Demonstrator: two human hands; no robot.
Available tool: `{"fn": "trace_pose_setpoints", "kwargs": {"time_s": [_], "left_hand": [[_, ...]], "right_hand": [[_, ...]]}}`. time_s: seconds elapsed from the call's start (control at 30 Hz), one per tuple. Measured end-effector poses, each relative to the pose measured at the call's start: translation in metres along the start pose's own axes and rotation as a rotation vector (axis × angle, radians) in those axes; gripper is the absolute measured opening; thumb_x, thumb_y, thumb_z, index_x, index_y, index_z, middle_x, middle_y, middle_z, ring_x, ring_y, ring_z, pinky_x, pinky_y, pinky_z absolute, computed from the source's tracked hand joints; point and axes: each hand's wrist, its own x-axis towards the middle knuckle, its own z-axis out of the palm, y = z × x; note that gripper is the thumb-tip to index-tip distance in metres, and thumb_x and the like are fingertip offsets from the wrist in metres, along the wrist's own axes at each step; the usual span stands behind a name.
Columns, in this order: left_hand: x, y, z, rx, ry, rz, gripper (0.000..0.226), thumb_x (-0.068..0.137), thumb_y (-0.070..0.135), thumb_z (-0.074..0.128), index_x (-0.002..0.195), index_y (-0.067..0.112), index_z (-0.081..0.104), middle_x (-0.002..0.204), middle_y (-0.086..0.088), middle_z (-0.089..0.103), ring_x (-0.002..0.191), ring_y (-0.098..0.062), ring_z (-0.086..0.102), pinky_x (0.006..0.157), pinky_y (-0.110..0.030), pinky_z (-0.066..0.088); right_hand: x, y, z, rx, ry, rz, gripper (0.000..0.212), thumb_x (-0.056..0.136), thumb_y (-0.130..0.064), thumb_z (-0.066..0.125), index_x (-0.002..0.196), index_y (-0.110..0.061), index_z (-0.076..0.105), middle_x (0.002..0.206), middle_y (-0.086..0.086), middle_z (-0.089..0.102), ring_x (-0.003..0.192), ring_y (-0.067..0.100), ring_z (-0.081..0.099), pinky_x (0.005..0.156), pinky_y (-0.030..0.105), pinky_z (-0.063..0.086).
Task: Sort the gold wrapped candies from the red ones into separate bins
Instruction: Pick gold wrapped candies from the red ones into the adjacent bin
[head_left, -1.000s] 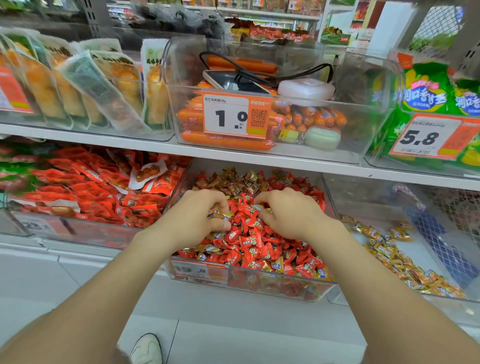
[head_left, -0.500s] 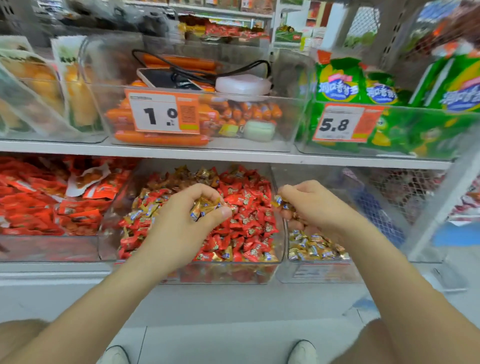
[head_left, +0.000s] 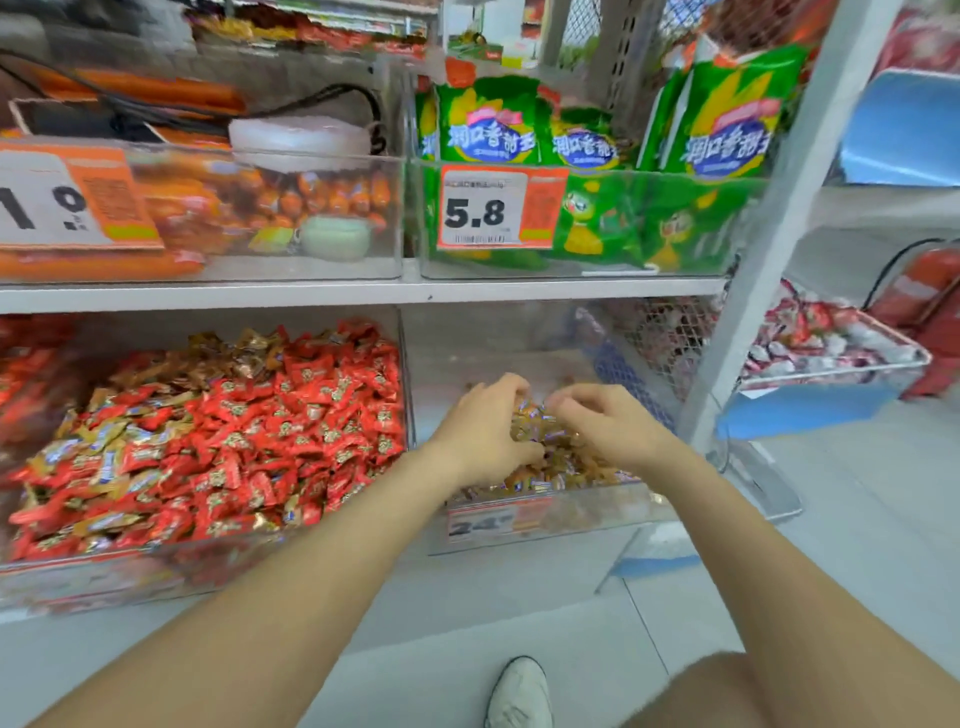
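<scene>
In the head view, both hands were seen reaching into the clear right-hand bin (head_left: 524, 525) on the lower shelf, directly above the heap of gold wrapped candies (head_left: 550, 457) lying in it. The left hand (head_left: 483, 431) was curled loosely, its fingers (head_left: 506, 387) bent over the pile; whether candies were pinched could not be told. The right hand (head_left: 608, 421) was likewise cupped, fingers drawn together and touching the heap. The red candies (head_left: 270, 441), with gold ones mixed among them, were piled in the neighbouring left bin (head_left: 104, 577).
</scene>
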Motion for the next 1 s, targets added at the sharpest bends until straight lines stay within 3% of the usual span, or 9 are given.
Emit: {"fn": "trace_pose_setpoints", "kwargs": {"time_s": [0.1,0.2,0.3,0.47,0.53,0.67,0.83,0.9,1.0], "left_hand": [[0.0,-0.001,-0.005,0.024,-0.04,0.046,0.051,0.096,0.038,0.073,0.141,0.02,0.058,0.137,-0.006,0.062,0.13,-0.026,0.055,0.101,-0.03,0.039],[-0.029,-0.004,-0.028,0.212,0.123,0.254,0.02,0.101,0.029,0.06,0.118,0.026,0.07,0.116,-0.001,0.067,0.115,-0.024,0.06,0.099,-0.036,0.044],[-0.073,-0.012,-0.067,0.433,0.334,0.384,0.014,0.097,0.034,0.053,0.096,0.029,0.066,0.085,0.007,0.062,0.086,-0.022,0.059,0.073,-0.039,0.049],[-0.103,-0.09,-0.134,0.47,0.479,-0.045,0.02,0.096,0.037,0.052,0.089,0.025,0.066,0.083,-0.001,0.059,0.084,-0.03,0.062,0.072,-0.044,0.053],[-0.11,-0.132,-0.151,0.503,0.52,-0.219,0.022,0.094,0.03,0.052,0.098,0.018,0.069,0.091,-0.012,0.062,0.089,-0.04,0.06,0.08,-0.05,0.053],[-0.118,-0.18,-0.169,0.465,0.436,-0.586,0.036,0.097,0.027,0.053,0.12,0.0,0.056,0.121,-0.029,0.054,0.117,-0.051,0.048,0.097,-0.057,0.045],[-0.108,-0.214,-0.181,0.269,0.331,-0.66,0.062,0.09,0.038,0.041,0.13,-0.009,0.043,0.133,-0.038,0.047,0.128,-0.055,0.044,0.11,-0.052,0.036],[-0.103,-0.214,-0.187,0.162,0.316,-0.66,0.045,0.097,0.022,0.049,0.127,-0.011,0.048,0.134,-0.039,0.051,0.128,-0.053,0.048,0.105,-0.045,0.041],[-0.086,-0.22,-0.196,-0.02,0.355,-0.709,0.023,0.1,0.009,0.047,0.111,-0.004,0.062,0.127,-0.032,0.062,0.12,-0.046,0.058,0.09,-0.037,0.045]], "right_hand": [[0.006,-0.003,-0.006,-0.076,0.037,-0.024,0.026,0.099,-0.036,0.058,0.097,-0.023,0.081,0.097,0.0,0.079,0.101,0.017,0.071,0.09,0.039,0.057],[0.002,-0.024,0.002,-0.203,0.025,-0.085,0.02,0.096,-0.023,0.061,0.102,-0.026,0.079,0.084,-0.005,0.077,0.085,0.011,0.071,0.084,0.032,0.055],[-0.01,-0.064,0.022,-0.208,-0.013,-0.168,0.02,0.093,-0.019,0.061,0.093,-0.029,0.078,0.074,-0.003,0.077,0.072,0.01,0.072,0.075,0.033,0.059],[-0.041,-0.143,0.081,-0.117,-0.056,-0.378,0.019,0.093,-0.018,0.061,0.089,-0.028,0.077,0.073,-0.004,0.074,0.064,0.007,0.067,0.065,0.021,0.053],[-0.045,-0.162,0.113,-0.199,-0.103,-0.499,0.019,0.094,-0.019,0.061,0.097,-0.027,0.078,0.081,-0.006,0.073,0.074,0.007,0.066,0.074,0.022,0.051],[-0.015,-0.179,0.173,-0.413,-0.074,-0.639,0.029,0.102,-0.022,0.053,0.124,-0.016,0.07,0.114,0.008,0.067,0.109,0.027,0.063,0.099,0.042,0.05],[0.032,-0.203,0.223,-0.469,-0.006,-0.546,0.02,0.1,-0.017,0.051,0.107,-0.002,0.063,0.1,0.023,0.065,0.096,0.046,0.064,0.08,0.047,0.054],[0.046,-0.216,0.237,-0.492,-0.039,-0.474,0.021,0.098,-0.018,0.052,0.106,-0.002,0.063,0.099,0.023,0.066,0.096,0.045,0.065,0.079,0.044,0.056],[0.066,-0.226,0.259,-0.491,-0.092,-0.416,0.037,0.097,-0.021,0.054,0.128,-0.003,0.061,0.125,0.023,0.063,0.115,0.043,0.061,0.097,0.046,0.055]]}}
